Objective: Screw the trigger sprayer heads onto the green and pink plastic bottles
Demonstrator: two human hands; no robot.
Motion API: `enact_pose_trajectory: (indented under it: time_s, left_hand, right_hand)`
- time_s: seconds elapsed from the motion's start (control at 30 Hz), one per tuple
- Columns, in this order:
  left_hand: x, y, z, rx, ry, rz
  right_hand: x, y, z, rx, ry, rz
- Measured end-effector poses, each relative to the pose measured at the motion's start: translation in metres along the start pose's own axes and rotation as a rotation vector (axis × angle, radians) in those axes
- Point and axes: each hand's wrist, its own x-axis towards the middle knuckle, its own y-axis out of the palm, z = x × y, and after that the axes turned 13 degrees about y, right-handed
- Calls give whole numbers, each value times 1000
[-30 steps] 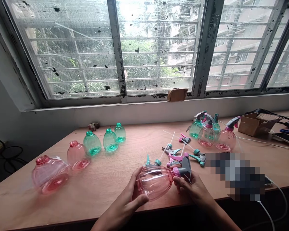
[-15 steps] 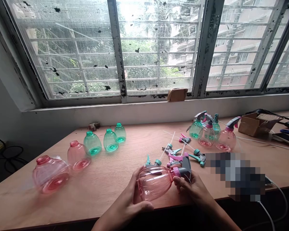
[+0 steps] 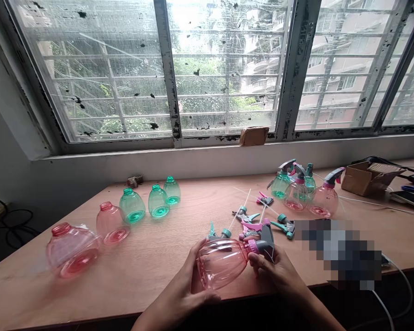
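Observation:
A clear pink spray bottle point(image 3: 221, 263) lies on its side, held near the table's front edge, its neck pointing right. My left hand point(image 3: 195, 282) wraps the base end, fingers behind and thumb below. At the neck, my right hand point(image 3: 274, 269) is closed round the grey-and-pink trigger sprayer head point(image 3: 266, 241), thumb by the pink collar. That head sits on the bottle's neck; how tightly, I cannot tell. Just behind lie several loose sprayer heads, including a teal one point(image 3: 284, 225) and a pink one point(image 3: 265, 199), with thin white tubes.
Open-necked bottles stand in a row at left, among them a pink one point(image 3: 74, 253) and a green one point(image 3: 132, 207). Bottles with sprayer heads, one pink point(image 3: 323, 200), stand at back right beside a cardboard box point(image 3: 365, 180). A blurred-out patch covers something at right.
Almost nothing differs. The pink bottle's base end has shifted very slightly to the right and down, and both hands keep their hold.

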Motion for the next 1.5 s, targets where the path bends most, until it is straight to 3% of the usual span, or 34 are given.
enact_pose_trajectory:
  time_s: [0.83, 1.2, 1.5]
  left_hand:
    - [0, -8, -2, -24, -80, 10]
    - [3, -1, -6, -82, -28, -12]
    - [5, 0, -3, 20, -38, -41]
  right_hand:
    - [0, 2, 1, -15, -2, 7]
    - [-1, 1, 1, -19, 19, 13]
    - [-2, 3, 6, -57, 11, -7]
